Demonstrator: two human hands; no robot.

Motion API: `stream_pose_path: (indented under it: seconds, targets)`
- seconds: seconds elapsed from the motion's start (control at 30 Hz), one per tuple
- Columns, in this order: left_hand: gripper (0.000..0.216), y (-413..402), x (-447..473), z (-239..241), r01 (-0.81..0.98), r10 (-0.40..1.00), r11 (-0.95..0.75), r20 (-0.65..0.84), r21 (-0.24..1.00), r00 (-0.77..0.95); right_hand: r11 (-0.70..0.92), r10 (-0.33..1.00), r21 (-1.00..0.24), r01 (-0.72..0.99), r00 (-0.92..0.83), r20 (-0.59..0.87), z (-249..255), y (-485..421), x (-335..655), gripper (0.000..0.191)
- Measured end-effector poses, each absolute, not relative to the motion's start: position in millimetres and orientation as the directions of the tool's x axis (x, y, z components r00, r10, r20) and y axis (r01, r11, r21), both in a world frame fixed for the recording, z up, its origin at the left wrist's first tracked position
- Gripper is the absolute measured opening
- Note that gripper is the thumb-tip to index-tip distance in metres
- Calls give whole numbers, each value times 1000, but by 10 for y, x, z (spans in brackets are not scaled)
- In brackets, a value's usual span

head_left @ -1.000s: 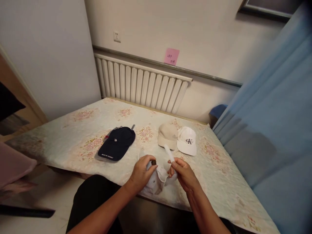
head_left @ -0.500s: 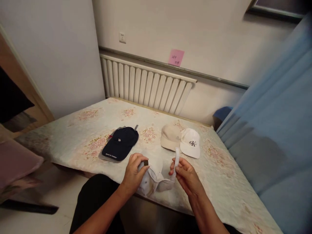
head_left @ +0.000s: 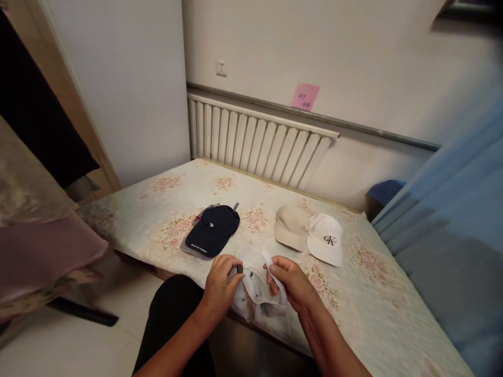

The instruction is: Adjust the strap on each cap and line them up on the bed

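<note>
A white baseball cap (head_left: 255, 288) is between my hands at the near edge of the bed, its back turned toward me. My left hand (head_left: 222, 283) is closed on the cap's left side and pinches a small dark buckle (head_left: 240, 268). In my right hand (head_left: 288, 277) the loose white strap (head_left: 271, 264) of the cap is pinched between thumb and fingers, its free end pointing up and left. Strap and buckle are apart. Beyond my left hand lies a navy cap (head_left: 215, 230), on top of a grey one mostly hidden beneath it.
A beige cap (head_left: 291, 228) and a white cap with a black monogram (head_left: 325, 240) lie side by side on the floral bed cover (head_left: 365, 309). A radiator (head_left: 255, 139) stands behind the bed. A blue curtain (head_left: 459, 225) hangs at the right.
My right hand has moved closer to my left hand, and the strap's end now leans left toward the buckle instead of standing upright. The whole view has shifted left.
</note>
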State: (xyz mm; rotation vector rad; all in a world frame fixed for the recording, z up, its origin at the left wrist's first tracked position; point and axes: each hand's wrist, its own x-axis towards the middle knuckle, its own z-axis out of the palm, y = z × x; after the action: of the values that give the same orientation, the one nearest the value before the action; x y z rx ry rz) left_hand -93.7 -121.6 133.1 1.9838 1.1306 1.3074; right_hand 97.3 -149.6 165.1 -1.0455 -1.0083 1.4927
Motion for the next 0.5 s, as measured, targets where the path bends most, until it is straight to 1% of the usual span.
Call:
stream_pose_path:
  seconds: [0.13, 0.33, 0.43, 0.5]
  targets:
    - [12, -1236, -1004, 1294, 321, 903, -429, 396, 844, 164, -203, 972, -951, -232, -166, -167, 1670, -1450, 856, 25]
    - [16, -1190, -1095, 1164, 113, 943, -295, 270, 949, 193, -221, 959, -953, -207, -225, -174, 1570, -1360, 734, 27]
    - [20, -1151, -1140, 1086, -39, 956, -144, 149, 989, 251, -251, 950, -955, -156, -226, -213, 1501, -1328, 703, 26]
    - [23, -1133, -1160, 1042, -136, 949, -31, 72, 990, 305, -279, 943, -954, -106, -219, -252, 1459, -1314, 683, 27]
